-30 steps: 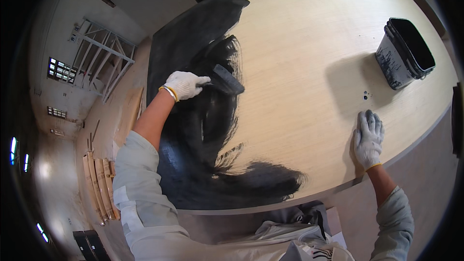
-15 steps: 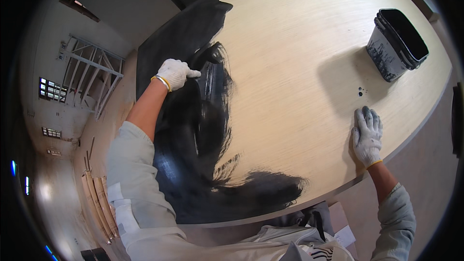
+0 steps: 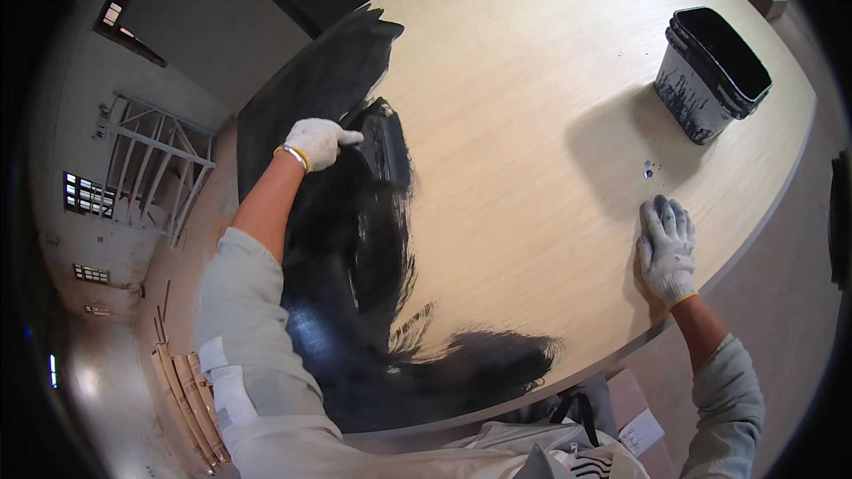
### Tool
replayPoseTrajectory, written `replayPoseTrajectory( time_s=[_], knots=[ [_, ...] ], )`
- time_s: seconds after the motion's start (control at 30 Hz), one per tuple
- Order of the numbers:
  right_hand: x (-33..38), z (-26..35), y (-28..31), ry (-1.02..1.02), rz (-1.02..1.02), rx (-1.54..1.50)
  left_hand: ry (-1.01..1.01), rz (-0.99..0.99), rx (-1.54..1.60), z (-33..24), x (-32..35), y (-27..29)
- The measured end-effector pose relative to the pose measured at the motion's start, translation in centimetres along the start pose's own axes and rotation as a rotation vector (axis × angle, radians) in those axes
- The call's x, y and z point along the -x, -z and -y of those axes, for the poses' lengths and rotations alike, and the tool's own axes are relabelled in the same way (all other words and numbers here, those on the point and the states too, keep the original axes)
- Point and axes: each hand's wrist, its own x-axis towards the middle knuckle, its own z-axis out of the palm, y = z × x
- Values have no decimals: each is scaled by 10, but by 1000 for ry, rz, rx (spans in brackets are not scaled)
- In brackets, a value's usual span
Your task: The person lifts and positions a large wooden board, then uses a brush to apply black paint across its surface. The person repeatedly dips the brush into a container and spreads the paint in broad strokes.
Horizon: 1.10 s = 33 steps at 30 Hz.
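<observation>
My left hand [image 3: 315, 144], in a white knit glove with a yellow cuff, is closed round a wide paint brush [image 3: 385, 149], its index finger stretched along it. Black paint covers the brush, and its handle is mostly hidden by the glove. The bristles lie against wet black paint [image 3: 311, 231] on the left part of a pale wood-grain board [image 3: 515, 168]. Flat on the board's bare right part rests my right hand [image 3: 668, 248], gloved, fingers stretched out and smudged dark at the tips.
A paint-streaked bucket [image 3: 701, 89] with a black inside stands on the board beyond my right hand. A few black drips [image 3: 650, 170] lie between them. Past the board's left side are a white metal frame [image 3: 160, 160] and several long brown rolls [image 3: 186, 399].
The view has turned slightly, shifting the board and bucket within the picture. My left hand and the brush have moved a little over the wet paint. My right hand stays flat on the board.
</observation>
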Motion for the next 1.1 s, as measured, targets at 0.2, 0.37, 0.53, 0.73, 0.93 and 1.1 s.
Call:
replayPoseTrajectory(
  time_s=[0.2,0.37,0.53,0.73,0.93,1.1],
  knots=[
    [-2,3,2,7,11,-23,94,-24,70,15,-29,9],
    [0,1,-1,5,12,-15,-156,-51,134,-6,35,-16],
    [4,1,-5,-15,27,-9,-171,124,127,-24,76,-5],
    [1,-1,-1,-6,40,11,96,29,353,2,-5,4],
    [-4,1,1,7,25,-28,451,-21,428,43,-89,-60],
    [3,-3,-1,-1,-17,-48,362,131,450,36,-90,-26]
  ],
)
